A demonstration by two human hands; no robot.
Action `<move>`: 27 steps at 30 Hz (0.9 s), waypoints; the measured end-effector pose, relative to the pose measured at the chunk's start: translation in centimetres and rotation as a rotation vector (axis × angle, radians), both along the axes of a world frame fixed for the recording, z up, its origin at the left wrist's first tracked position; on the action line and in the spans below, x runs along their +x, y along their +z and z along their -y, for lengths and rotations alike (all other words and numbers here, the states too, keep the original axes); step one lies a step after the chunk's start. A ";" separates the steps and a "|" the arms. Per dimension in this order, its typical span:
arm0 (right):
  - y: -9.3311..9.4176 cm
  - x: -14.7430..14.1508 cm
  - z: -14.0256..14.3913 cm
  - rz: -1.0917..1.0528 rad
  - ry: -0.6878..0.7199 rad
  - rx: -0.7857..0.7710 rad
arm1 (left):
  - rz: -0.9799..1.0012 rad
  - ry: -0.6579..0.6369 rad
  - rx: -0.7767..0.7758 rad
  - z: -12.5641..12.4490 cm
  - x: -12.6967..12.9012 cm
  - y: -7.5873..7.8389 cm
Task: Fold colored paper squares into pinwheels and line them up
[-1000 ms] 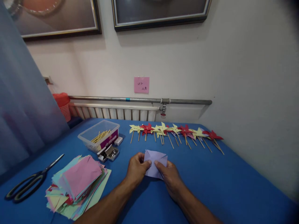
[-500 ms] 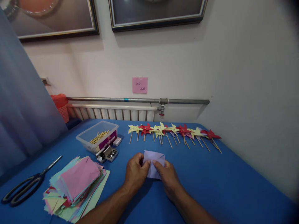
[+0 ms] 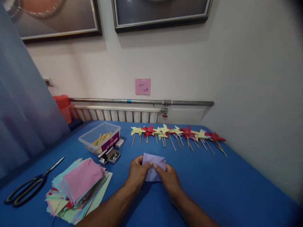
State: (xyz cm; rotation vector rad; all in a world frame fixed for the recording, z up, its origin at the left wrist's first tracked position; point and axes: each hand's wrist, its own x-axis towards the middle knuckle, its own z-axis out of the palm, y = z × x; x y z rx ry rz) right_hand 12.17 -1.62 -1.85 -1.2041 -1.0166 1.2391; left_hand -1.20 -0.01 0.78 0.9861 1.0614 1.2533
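A small square of purple paper (image 3: 153, 174) is held above the blue table between both hands. A slit shows at its upper right corner, where the two edges stand slightly apart. My left hand (image 3: 138, 173) grips the left side, thumb on top and fingers behind. On the right side, my right hand (image 3: 169, 178) pinches it the same way. Both thumbtips lie near the paper's middle, almost touching. The fingers behind the sheet are hidden.
Left lie a stack of coloured paper (image 3: 81, 179) and black-handled scissors (image 3: 35, 186). Behind stand a plastic tub (image 3: 88, 143) with wooden sticks (image 3: 101, 138) and an open box of small metal pieces (image 3: 114, 155). Red and yellow pinwheels (image 3: 164, 130) line the far edge of the blue table (image 3: 220, 189).
The purple paper has tilted slightly in my hands, and the slit at its upper right corner looks wider. The whole view has shifted a little.
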 end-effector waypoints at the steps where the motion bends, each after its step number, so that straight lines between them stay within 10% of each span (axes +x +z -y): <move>1: -0.1 0.0 0.0 0.019 -0.004 -0.008 | -0.075 0.025 0.050 0.0 0.0 0.0; 27: -0.5 -0.2 -0.4 -0.079 -0.081 0.036 | -0.203 0.003 0.135 -0.6 -0.3 -1.1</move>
